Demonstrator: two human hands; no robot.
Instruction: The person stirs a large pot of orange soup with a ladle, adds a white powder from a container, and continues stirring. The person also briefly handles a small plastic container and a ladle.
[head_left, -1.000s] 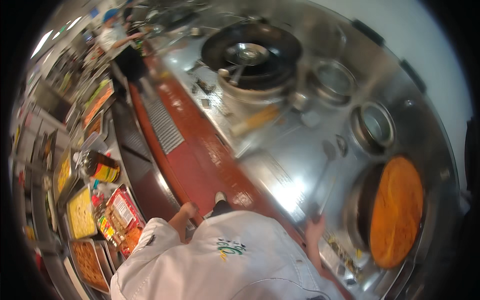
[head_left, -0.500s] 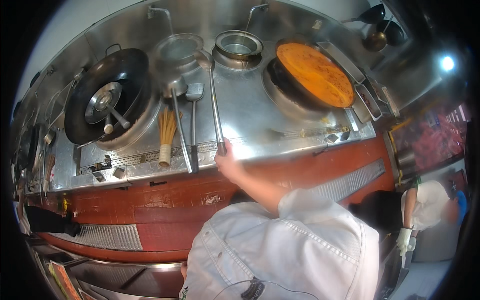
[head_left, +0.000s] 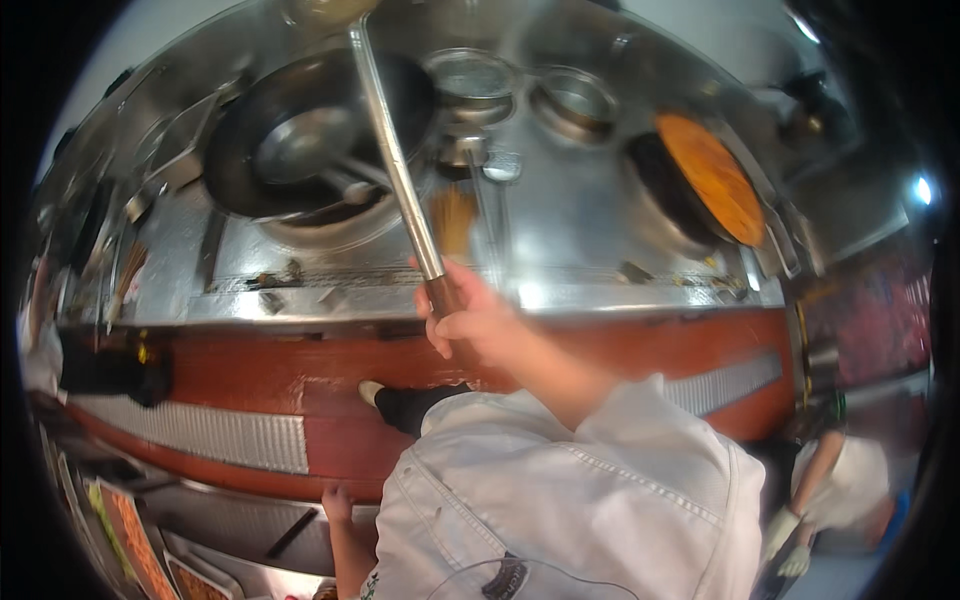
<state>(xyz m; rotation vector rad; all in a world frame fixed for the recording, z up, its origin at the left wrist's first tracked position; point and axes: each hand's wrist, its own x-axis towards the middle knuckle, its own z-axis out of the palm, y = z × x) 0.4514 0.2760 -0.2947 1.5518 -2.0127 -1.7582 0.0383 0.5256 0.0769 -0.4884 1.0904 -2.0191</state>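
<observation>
My right hand (head_left: pixel 465 315) is wrapped round the dark grip of a long-handled metal ladle (head_left: pixel 392 150). The ladle is raised and slants up to the left, with its blurred bowl at the top edge of the view. Behind its handle is a large black wok (head_left: pixel 235 135) holding a blurred round metal utensil (head_left: pixel 305 140). My left hand (head_left: pixel 338 503) is low behind me, near the rear counter's edge, its fingers loosely apart with nothing visible in them.
At the right of the steel stove (head_left: pixel 560 220) a pan of orange liquid (head_left: pixel 712 175) sits tilted. A bamboo brush (head_left: pixel 455 220) and two metal pots (head_left: pixel 470 85) stand mid-stove. Food trays (head_left: pixel 135 540) lie behind me. People are at far left (head_left: pixel 110 365) and lower right (head_left: pixel 840 480).
My right hand has lifted the ladle off the stove top and swung its bowl up and left. The view has shifted, and my left hand and a foot now show.
</observation>
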